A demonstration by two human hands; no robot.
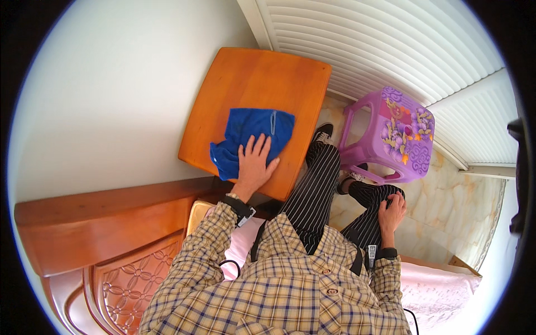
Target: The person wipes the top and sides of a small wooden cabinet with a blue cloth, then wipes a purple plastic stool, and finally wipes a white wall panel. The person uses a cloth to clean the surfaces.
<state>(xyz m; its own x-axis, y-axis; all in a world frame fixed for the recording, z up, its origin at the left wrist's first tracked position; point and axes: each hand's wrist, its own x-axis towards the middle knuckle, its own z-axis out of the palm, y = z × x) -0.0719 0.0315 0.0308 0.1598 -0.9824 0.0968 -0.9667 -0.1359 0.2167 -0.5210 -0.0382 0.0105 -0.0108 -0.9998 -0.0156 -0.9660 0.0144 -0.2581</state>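
Observation:
A blue cloth [251,125] with a light loop on it lies on an orange-brown wooden tabletop [268,79], rumpled at its near left corner. My left hand [255,163] rests palm down on the cloth's near part, fingers spread, the thumb over bare wood. On my knee, over the black striped trousers [320,184], lies my right hand [391,211], its fingers bent and apart, holding nothing.
A purple plastic stool [408,138] with a flower print stands right of the table on a marbled tile floor [435,201]. White slatted panels rise behind it. Carved wooden furniture [104,222] is at left, and pink fabric [439,289] at lower right.

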